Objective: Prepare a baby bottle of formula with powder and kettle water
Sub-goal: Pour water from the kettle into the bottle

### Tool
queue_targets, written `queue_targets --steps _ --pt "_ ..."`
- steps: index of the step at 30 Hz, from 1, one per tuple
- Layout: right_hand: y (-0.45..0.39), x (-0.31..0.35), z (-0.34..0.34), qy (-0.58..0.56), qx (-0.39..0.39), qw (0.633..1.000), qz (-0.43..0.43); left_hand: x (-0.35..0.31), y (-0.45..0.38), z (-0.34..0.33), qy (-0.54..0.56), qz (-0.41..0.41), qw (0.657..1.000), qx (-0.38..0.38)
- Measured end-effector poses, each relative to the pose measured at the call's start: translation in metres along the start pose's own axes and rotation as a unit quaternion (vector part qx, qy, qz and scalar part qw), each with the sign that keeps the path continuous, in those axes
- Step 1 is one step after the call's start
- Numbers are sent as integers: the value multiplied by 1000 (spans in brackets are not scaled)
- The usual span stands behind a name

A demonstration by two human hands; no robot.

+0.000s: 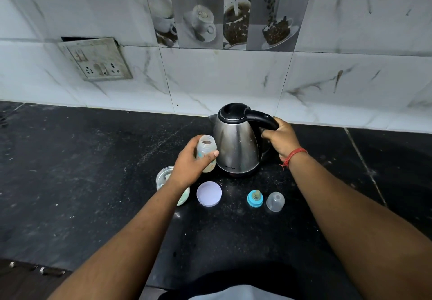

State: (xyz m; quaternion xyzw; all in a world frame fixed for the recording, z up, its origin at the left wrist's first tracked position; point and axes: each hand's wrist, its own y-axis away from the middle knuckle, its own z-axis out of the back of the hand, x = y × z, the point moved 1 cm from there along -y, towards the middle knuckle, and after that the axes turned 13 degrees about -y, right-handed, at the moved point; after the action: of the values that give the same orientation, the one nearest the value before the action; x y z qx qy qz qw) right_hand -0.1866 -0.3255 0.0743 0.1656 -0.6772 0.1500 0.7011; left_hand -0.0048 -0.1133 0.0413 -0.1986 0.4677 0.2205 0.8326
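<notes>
Black stone countertop [93, 183], speckled with pale dust, carries everything here. A stainless-steel electric kettle [237, 143] with a black lid and black handle stands upright near the back of it. The right hand [279, 138] has its fingers curled around the kettle's handle, and a red thread [295, 156] circles that wrist. The left hand [191, 161] grasps an open baby bottle [205, 152], thumb across its front, holding it upright just beside the kettle's left flank; a little powder shows inside the bottle's mouth.

Partly hidden under the left forearm sits a clear jar [164, 177] with pale contents, its mouth open. Its round white lid [209, 193] lies flat just to the right of the jar. Further right, a blue bottle collar with its teat [255, 198] stands on the counter, and a clear dome cap [275, 201] rests just beside it. These loose pieces all sit in front of the kettle, between the two forearms.

Behind the counter rises a wall of white marble-look tiles [233, 77]. A grimy switch and socket plate [94, 59] is fixed to it on the left, and a panel of decorative tiles printed with coffee cups and beans [224, 19] runs above the kettle.
</notes>
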Motion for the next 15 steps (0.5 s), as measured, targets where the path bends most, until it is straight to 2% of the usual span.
queue_targets --steps 10,15 --pt "-5 -21 22 24 -16 1000 -8 -3 3 0 -6 3 1000 1" --pt "-6 -23 28 91 -17 994 -64 -3 9 -4 5 -1 1000 13"
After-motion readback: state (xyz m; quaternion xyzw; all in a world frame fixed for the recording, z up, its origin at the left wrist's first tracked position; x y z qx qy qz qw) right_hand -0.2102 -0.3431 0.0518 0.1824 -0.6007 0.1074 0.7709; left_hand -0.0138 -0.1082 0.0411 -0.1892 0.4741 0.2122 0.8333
